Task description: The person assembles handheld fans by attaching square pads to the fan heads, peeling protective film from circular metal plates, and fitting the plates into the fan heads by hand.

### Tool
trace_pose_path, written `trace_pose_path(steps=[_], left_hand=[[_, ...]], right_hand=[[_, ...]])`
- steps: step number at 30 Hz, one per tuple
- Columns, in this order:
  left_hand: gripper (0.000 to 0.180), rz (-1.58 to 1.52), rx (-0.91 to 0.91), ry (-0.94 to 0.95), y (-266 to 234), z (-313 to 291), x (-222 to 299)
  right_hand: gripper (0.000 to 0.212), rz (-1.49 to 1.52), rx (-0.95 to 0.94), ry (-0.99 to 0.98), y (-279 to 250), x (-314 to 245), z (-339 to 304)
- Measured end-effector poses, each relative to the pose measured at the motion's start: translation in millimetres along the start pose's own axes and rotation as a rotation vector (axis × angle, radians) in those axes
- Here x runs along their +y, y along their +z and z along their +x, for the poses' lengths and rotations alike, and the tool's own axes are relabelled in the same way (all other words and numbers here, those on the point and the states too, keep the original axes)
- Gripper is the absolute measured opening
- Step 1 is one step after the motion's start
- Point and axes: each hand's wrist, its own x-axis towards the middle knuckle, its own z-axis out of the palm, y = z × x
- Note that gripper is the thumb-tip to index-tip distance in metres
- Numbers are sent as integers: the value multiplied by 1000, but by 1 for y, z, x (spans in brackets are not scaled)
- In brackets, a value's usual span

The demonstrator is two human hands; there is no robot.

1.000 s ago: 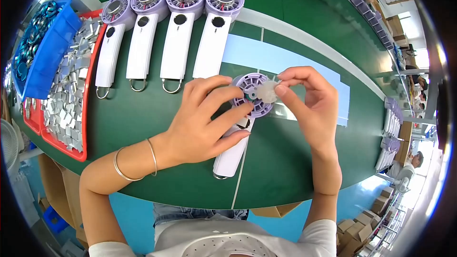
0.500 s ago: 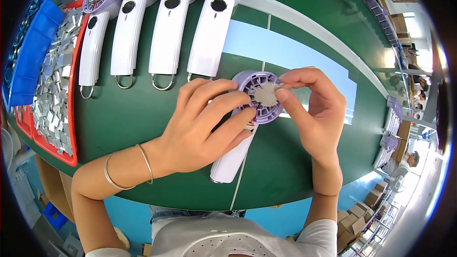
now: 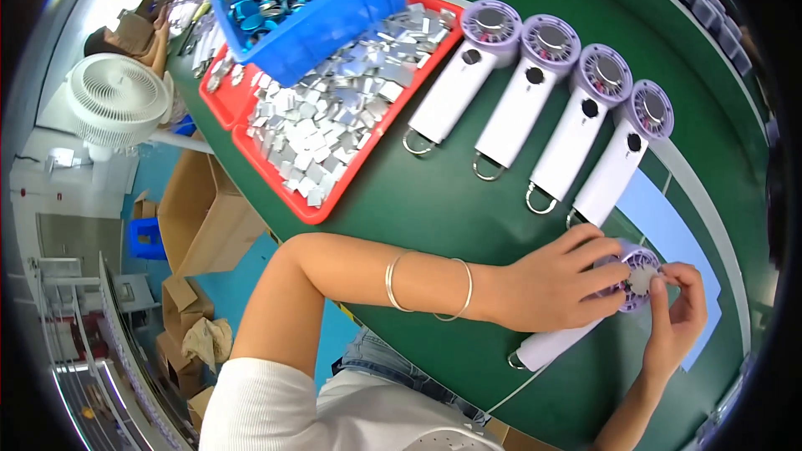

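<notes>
A handheld fan with a white handle [image 3: 558, 346] and a lilac, spoked round head lies on the green table under my hands. My left hand [image 3: 561, 282] reaches across it, fingers curled over the near side of the head and steadying it. At the head's middle sits a thin grey round disc [image 3: 642, 281]. The thumb and forefinger of my right hand [image 3: 681, 311] pinch at the disc's right edge. Part of the fan's neck is hidden beneath my left fingers.
Several similar fans [image 3: 508, 127] with wire loops lie in a row beyond my hands. Left of them, a red tray [image 3: 311, 214] holds many small silvery square pieces. A blue bin [image 3: 351, 12] of shiny blue round parts rests over it. A light blue sheet [image 3: 681, 238] lies at the right.
The view has swung left, so hands and fan now appear farther right and the tray and bin show more fully. Both hands keep their places on the fan and disc.
</notes>
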Motion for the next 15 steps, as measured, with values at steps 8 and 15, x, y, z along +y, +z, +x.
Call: trace_pose_path(steps=[8, 15], left_hand=[[16, 14, 36, 9, -2, 1, -1], [26, 10, -35, 13, -12, 2, -7]], right_hand=[[14, 24, 16, 41, 4, -4, 2], [18, 25, -16, -5, 6, -8, 9]])
